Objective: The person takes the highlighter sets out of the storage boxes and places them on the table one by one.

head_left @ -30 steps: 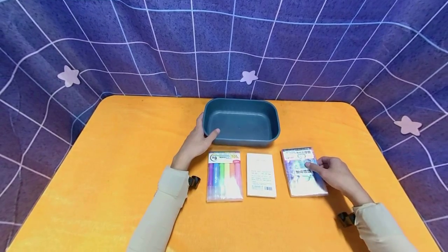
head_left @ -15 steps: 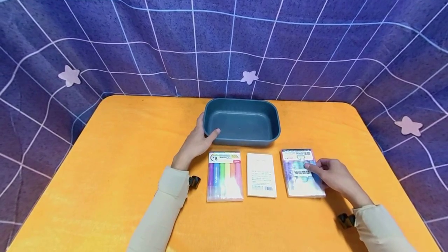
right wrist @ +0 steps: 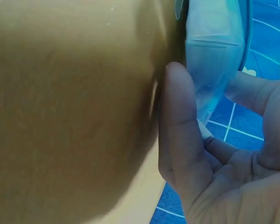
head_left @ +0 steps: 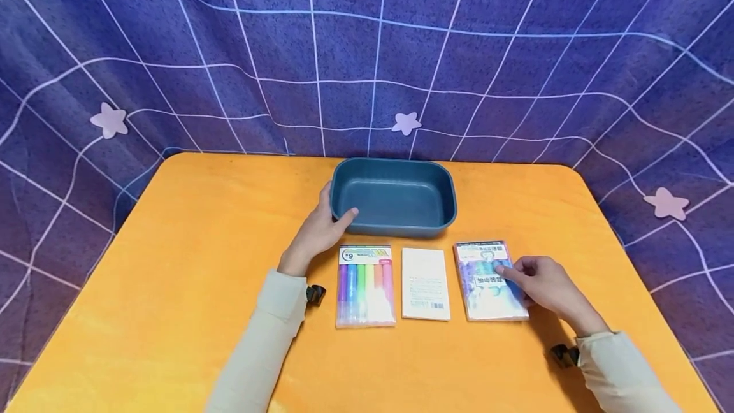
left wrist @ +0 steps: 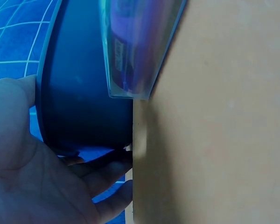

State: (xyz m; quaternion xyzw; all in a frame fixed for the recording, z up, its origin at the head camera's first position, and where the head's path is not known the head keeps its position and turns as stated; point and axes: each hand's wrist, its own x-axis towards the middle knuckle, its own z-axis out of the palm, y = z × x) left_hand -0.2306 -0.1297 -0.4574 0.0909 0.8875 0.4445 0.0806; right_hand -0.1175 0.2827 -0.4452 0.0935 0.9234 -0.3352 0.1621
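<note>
In the head view a dark teal plastic bin (head_left: 395,202) stands at the table's back. My left hand (head_left: 315,229) grips its left end, thumb over the rim; in the left wrist view the left hand (left wrist: 42,172) has fingers underneath its outer wall. To the front right lies a shiny purple-and-white packet (head_left: 487,301) with a printed label. My right hand (head_left: 545,282) pinches its right edge, thumb on top. Close up in the right wrist view, the right hand (right wrist: 210,172) has fingers under the clear-wrapped packet (right wrist: 214,51).
A clear pouch of coloured highlighters (head_left: 365,295) and a white printed pad or box (head_left: 424,282) lie side by side between the hands. The orange tabletop (head_left: 172,285) reaches back to a purple gridded curtain (head_left: 258,43).
The packet under my right hand has shifted a little left and turned straighter. My left hand keeps its hold on the bin. The head view has tilted slightly.
</note>
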